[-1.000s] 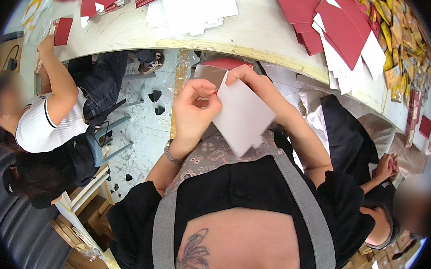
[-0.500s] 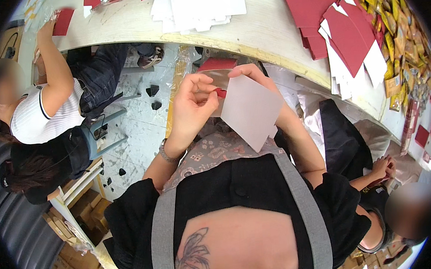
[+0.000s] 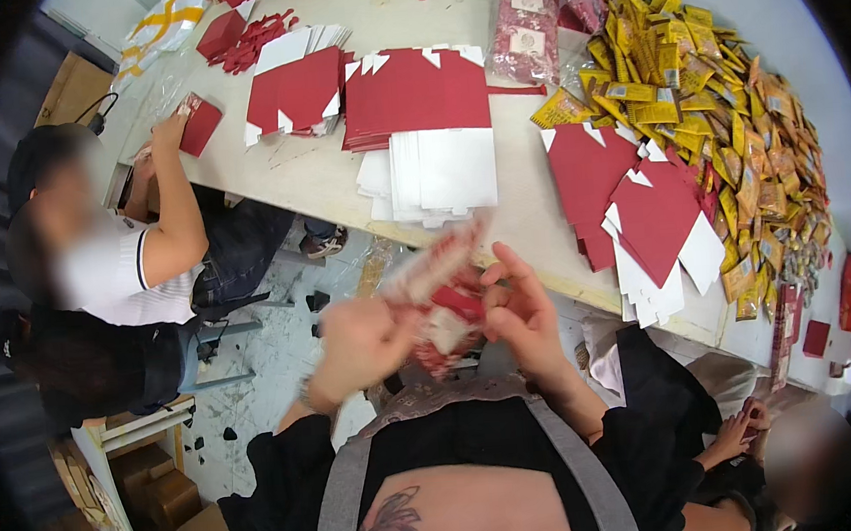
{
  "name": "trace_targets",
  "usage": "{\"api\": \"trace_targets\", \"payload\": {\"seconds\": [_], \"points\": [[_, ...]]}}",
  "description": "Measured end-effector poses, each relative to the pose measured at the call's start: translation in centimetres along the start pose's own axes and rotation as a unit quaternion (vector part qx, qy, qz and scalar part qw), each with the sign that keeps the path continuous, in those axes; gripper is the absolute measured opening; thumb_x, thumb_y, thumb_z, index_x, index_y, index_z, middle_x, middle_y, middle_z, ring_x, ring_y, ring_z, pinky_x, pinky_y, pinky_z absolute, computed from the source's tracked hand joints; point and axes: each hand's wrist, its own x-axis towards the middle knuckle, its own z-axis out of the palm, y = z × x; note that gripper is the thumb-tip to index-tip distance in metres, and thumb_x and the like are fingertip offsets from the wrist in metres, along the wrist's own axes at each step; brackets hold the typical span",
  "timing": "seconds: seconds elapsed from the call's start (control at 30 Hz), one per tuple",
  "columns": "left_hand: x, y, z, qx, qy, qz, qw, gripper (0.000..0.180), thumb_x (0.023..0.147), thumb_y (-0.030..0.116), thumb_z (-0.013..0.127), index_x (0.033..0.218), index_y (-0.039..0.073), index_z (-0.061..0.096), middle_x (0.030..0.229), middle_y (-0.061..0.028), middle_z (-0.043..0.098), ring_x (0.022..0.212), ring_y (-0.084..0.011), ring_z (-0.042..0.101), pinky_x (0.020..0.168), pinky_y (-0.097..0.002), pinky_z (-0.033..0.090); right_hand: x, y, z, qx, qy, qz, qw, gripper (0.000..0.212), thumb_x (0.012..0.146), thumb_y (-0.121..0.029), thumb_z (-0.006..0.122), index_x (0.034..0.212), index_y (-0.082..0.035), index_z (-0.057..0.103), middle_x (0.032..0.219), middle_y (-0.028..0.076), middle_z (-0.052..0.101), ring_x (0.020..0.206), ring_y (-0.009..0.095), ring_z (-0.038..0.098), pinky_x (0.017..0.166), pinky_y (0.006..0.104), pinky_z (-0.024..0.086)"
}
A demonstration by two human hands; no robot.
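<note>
A red and white patterned paper piece (image 3: 438,268), smeared by motion, is held in front of me over the table's near edge. My left hand (image 3: 360,344) is blurred but closed on its left side. A plain red strip (image 3: 458,302) shows at its middle, and whether it is part of the piece I cannot tell. Close to the right side of the piece is my right hand (image 3: 525,308), its fingers apart and index finger raised; I see nothing gripped in it. The lower part of the piece is too blurred to make out.
Red and white flat card stacks (image 3: 416,98) lie on the white table (image 3: 326,179), with more red cards (image 3: 654,220) at right. A large heap of yellow sachets (image 3: 689,79) covers the right side. People sit at left and lower right; one hand (image 3: 170,135) holds a red box.
The view has tilted up, showing more of the table. The piece has turned from its plain pale side to a patterned side. My right hand has come off it, fingers spread.
</note>
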Motion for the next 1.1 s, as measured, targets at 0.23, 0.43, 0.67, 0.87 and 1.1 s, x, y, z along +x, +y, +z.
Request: {"api": "trace_targets", "payload": {"seconds": [0.23, 0.43, 0.67, 0.87, 1.1], "points": [[22.2, -10.5, -9.1, 0.177, 0.244, 0.085, 0.950, 0.056, 0.085, 0.041, 0.061, 0.117, -0.004, 0.051, 0.115, -0.0219, 0.055, 0.106, -0.0345, 0.050, 0.094, -0.0401, 0.037, 4.1, 0.6, -1.6, -0.188, 0.063, -0.070, 0.978, 0.042, 0.085, -0.004, 0.054, 0.126, -0.002, 0.047, 0.108, 0.005, 0.050, 0.074, 0.009, 0.049, 0.061, 0.0202, 0.040], [21.4, -15.3, 0.6, 0.125, 0.115, -0.004, 0.985, 0.045, 0.084, 0.031, 0.060, 0.118, 0.001, 0.057, 0.130, -0.0225, 0.048, 0.127, -0.0346, 0.040, 0.102, -0.0397, 0.035, 17.3, 1.9, -3.9, -0.574, 0.192, -0.155, 0.781, 0.052, 0.079, -0.021, 0.069, 0.120, 0.005, 0.049, 0.114, 0.018, 0.051, 0.094, 0.019, 0.057, 0.074, 0.0261, 0.048], [16.5, -12.6, 4.3, 0.009, 0.132, -0.016, 0.991, 0.038, 0.085, 0.020, 0.059, 0.116, -0.001, 0.057, 0.125, -0.0199, 0.053, 0.118, -0.0318, 0.049, 0.099, -0.0375, 0.038, 24.9, 4.5, -9.6, -0.460, 0.220, -0.005, 0.860, 0.037, 0.073, -0.029, 0.071, 0.092, 0.002, 0.066, 0.081, 0.016, 0.067, 0.081, 0.029, 0.065, 0.073, 0.0393, 0.049], [15.4, -11.2, 3.9, -0.276, 0.209, -0.094, 0.934, 0.047, 0.088, 0.019, 0.060, 0.124, -0.006, 0.046, 0.121, -0.0186, 0.056, 0.112, -0.0248, 0.054, 0.094, -0.0329, 0.043, 18.8, -0.2, -6.0, -0.243, 0.117, -0.068, 0.960, 0.025, 0.086, -0.021, 0.060, 0.092, 0.003, 0.064, 0.083, 0.006, 0.065, 0.077, 0.013, 0.059, 0.069, 0.0285, 0.047], [5.4, -2.9, 1.2, -0.489, 0.048, -0.192, 0.850, 0.043, 0.082, 0.008, 0.066, 0.120, -0.005, 0.050, 0.109, -0.0120, 0.060, 0.096, -0.0167, 0.059, 0.083, -0.0313, 0.049, 6.4, -1.8, -2.4, -0.430, 0.117, -0.259, 0.857, 0.053, 0.082, -0.019, 0.067, 0.129, -0.004, 0.047, 0.129, 0.018, 0.048, 0.096, 0.023, 0.059, 0.080, 0.0302, 0.048]]}}
